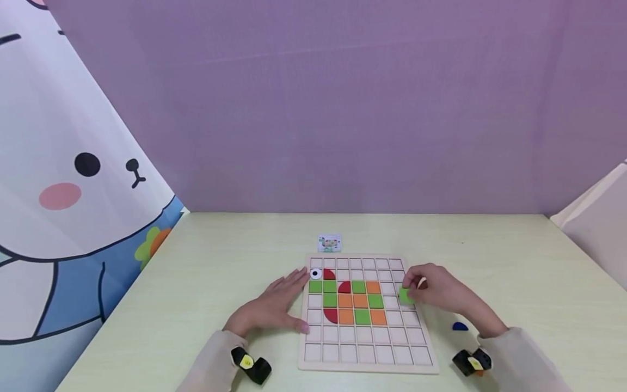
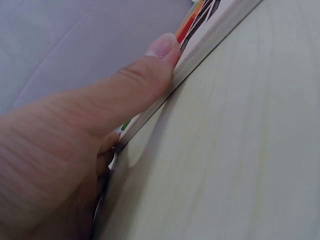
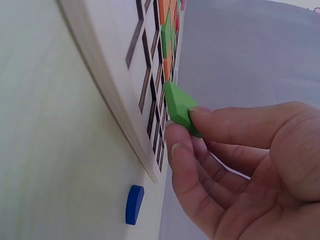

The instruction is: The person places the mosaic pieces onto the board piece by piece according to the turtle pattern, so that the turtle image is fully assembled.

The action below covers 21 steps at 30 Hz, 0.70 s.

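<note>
A wooden grid board (image 1: 367,366) lies on the table, with green, orange and red tiles and a white eye piece (image 1: 315,273) set in its cells. My left hand (image 1: 274,306) rests against the board's left edge, fingers stretched out; in the left wrist view its thumb (image 2: 145,75) touches the board's side. Between thumb and fingertips, my right hand (image 1: 438,289) pinches a green square tile (image 3: 180,106) over the board's right edge. The tile is tilted and held off the grid in the right wrist view.
A small picture card (image 1: 330,243) lies behind the board. To the right of the board is a blue half-round piece (image 1: 460,326), and an orange bit (image 1: 479,373) shows partly under the right wrist camera. A purple cloth (image 1: 362,109) hangs behind the table.
</note>
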Tool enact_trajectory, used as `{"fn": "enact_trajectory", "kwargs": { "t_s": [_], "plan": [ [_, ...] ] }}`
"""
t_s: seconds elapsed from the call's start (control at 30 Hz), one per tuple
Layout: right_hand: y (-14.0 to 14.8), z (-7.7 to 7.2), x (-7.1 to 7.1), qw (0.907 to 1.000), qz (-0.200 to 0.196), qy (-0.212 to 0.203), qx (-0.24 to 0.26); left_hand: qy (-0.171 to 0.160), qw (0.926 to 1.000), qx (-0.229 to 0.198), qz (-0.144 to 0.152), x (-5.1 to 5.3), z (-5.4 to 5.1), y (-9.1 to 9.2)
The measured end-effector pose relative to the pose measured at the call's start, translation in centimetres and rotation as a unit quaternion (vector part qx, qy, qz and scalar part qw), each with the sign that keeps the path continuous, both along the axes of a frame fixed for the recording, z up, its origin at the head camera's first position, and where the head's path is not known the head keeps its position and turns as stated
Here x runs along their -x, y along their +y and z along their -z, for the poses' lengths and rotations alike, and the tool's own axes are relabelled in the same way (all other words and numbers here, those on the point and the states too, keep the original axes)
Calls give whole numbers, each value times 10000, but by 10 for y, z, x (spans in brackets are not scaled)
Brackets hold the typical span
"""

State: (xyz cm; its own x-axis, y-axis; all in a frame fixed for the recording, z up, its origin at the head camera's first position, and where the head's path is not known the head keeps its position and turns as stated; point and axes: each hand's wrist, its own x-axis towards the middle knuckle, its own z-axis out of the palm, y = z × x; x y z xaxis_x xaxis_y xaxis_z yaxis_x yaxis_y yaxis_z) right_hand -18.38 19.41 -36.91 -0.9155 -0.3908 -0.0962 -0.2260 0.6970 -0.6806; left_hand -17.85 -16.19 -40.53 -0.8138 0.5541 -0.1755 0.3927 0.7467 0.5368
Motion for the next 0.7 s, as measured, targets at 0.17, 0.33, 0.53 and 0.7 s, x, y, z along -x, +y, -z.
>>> {"fn": "enact_trajectory", "kwargs": {
  "t_s": [0.17, 0.33, 0.53, 0.7],
  "plan": [
    [-3, -3, -7, 10000, -35, -40, -5, -13, 10000, 11, -3, -1, -1, -1],
    [-6, -3, -12, 9997, -264, 18, -2, -30, 10000, -14, -15, -2, -1, -2],
    [-14, -2, -20, 9994, -321, -132, 29, -7, 10000, 4, 6, -1, 0, -2],
    [-18, -1, -23, 9990, -408, -184, 90, 5, 10000, 5, 10, -1, 1, -2]
  ]
}}
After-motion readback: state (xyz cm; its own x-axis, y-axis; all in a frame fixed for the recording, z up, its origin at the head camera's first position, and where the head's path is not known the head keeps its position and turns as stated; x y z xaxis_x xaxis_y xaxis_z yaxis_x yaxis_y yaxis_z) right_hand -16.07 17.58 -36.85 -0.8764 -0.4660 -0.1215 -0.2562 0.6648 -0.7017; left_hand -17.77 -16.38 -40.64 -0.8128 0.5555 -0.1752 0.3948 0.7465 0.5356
